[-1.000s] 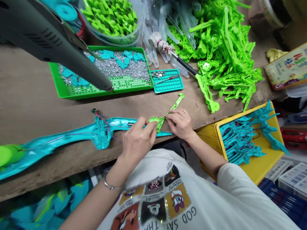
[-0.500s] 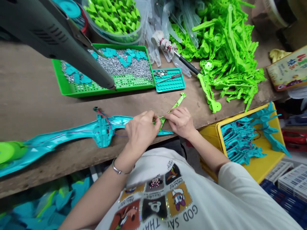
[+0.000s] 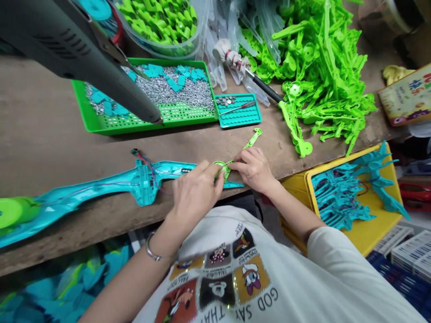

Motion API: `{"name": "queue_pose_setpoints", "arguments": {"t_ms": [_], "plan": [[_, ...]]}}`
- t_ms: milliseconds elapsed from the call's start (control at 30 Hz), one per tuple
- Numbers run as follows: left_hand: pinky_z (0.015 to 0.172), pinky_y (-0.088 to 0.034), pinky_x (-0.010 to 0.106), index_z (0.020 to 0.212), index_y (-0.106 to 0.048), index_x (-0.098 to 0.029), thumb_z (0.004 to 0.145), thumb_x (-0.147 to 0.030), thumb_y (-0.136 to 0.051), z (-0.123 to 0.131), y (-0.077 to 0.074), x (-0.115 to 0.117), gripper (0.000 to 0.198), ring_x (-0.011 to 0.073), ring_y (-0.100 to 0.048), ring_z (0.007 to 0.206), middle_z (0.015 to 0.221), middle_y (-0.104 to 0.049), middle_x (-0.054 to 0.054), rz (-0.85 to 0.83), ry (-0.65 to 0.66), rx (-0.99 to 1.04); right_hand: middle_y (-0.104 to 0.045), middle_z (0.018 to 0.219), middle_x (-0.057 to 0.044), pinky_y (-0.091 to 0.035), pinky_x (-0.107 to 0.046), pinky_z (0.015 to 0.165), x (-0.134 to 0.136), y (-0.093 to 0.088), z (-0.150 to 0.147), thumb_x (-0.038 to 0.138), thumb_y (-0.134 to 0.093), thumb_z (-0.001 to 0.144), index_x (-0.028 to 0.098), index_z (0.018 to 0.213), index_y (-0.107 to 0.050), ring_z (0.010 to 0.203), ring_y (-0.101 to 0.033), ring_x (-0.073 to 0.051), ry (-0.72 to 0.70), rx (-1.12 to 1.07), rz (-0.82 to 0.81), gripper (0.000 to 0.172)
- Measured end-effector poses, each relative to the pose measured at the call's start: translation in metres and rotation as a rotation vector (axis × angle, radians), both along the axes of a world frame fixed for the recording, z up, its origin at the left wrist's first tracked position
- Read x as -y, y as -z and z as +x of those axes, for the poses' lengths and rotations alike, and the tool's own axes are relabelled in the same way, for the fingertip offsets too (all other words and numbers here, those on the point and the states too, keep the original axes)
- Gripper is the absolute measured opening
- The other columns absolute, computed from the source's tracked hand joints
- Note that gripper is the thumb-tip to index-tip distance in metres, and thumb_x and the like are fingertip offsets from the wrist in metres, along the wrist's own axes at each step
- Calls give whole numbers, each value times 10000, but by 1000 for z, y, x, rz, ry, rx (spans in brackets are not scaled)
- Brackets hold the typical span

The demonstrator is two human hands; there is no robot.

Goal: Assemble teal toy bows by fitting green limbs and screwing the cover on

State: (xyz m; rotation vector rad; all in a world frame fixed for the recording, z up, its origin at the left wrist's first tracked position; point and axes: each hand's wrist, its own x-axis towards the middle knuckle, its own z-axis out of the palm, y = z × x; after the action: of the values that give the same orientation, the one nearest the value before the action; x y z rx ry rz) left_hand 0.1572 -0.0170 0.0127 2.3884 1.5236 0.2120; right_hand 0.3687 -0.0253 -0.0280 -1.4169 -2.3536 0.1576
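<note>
toy sword shell (image 3: pixel 101 190): turquoise | thin strip (image 3: pixel 251 141): lime green | crate (image 3: pixel 367 233): yellow | large tray (image 3: pixel 101 125): green

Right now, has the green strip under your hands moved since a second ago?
No. The green strip keeps its far tip just below the small teal tray, as before.

A long toy shell (image 3: pixel 101 188) is lying along the workbench's (image 3: pixel 40 134) near edge, with a slim strip (image 3: pixel 251 140) resting across its right end. Behind them, a large tray (image 3: pixel 101 125) is sitting mid-bench, with a small tray (image 3: pixel 242 120) just to its right. A pile of moulded parts (image 3: pixel 323 67) is filling the far right corner.
</note>
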Motion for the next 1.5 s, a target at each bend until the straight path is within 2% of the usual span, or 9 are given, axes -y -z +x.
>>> {"name": "queue_pose_setpoints", "arguments": {"t_ms": [233, 400, 567, 667, 867, 1133, 1233, 1367, 1500], "plan": [[573, -389, 309, 1138, -755, -232, 1023, -317, -479, -22, 16, 23, 311, 184, -637, 704, 911, -682, 73, 49, 76, 81, -679, 950, -49, -335, -380, 834, -3, -7, -1, 223, -528, 1041, 266, 1012, -787, 913, -487, -205, -11, 65, -67, 264], [592, -385, 307, 1110, -767, -258, 1027, -329, -478, -35, 18, 10, 309, 192, -639, 740, 874, -665, 55, 74, 52, 67, -669, 947, -58, -322, -381, 820, -4, -12, -2, 220, -514, 1045, 246, 1000, -785, 902, -467, -208, -25, 92, -81, 276], [671, -430, 309, 1078, -767, -232, 1036, -387, -478, -44, 15, -7, 331, 198, -661, 808, 865, -668, 49, 21, -12, 159, -667, 935, -60, -321, -376, 801, -6, -14, -2, 195, -513, 1038, 233, 977, -785, 888, -461, -207, -35, 79, -61, 282], [706, -436, 312, 1046, -765, -225, 1024, -394, -488, -42, 14, -9, 325, 203, -669, 841, 887, -686, 50, -33, -63, 172, -670, 922, -59, -327, -377, 797, -7, -15, -2, 186, -509, 1036, 230, 952, -785, 881, -460, -209, -40, 73, -55, 292], [653, -373, 337, 998, -756, -230, 1004, -408, -474, -28, 9, -10, 334, 227, -667, 850, 967, -718, 65, -78, -184, 24, -657, 892, -69, -328, -386, 781, -10, -18, -4, 174, -506, 1027, 219, 908, -779, 869, -460, -218, -47, 74, -88, 302], [576, -251, 341, 894, -721, -231, 992, -330, -455, -22, 3, -13, 300, 217, -644, 785, 925, -700, 65, -84, -117, -92, -661, 890, -70, -345, -381, 774, -12, -23, -6, 139, -495, 1009, 202, 898, -753, 843, -473, -216, -67, 111, -43, 288], [573, -238, 340, 886, -715, -225, 995, -319, -451, -21, 2, -12, 300, 213, -639, 772, 919, -695, 67, -79, -110, -95, -697, 938, -64, -369, -374, 809, -12, -24, -8, 143, -446, 1033, 198, 956, -732, 866, -507, -209, -109, 94, -16, 301], [575, -236, 339, 875, -708, -219, 996, -318, -452, -21, 4, -12, 300, 214, -639, 773, 915, -690, 68, -63, -111, -83, -720, 927, -47, -397, -372, 895, -9, -23, -12, 138, -414, 1043, 212, 1027, -700, 937, -554, -205, -220, 34, -73, 296], [580, -243, 341, 889, -706, -216, 999, -320, -453, -22, 5, -12, 294, 210, -643, 763, 909, -687, 67, -71, -100, -76, -724, 913, -60, -416, -381, 902, -7, -19, -17, 102, -414, 1011, 195, 1052, -674, 968, -573, -217, -230, 0, -95, 280]]}}
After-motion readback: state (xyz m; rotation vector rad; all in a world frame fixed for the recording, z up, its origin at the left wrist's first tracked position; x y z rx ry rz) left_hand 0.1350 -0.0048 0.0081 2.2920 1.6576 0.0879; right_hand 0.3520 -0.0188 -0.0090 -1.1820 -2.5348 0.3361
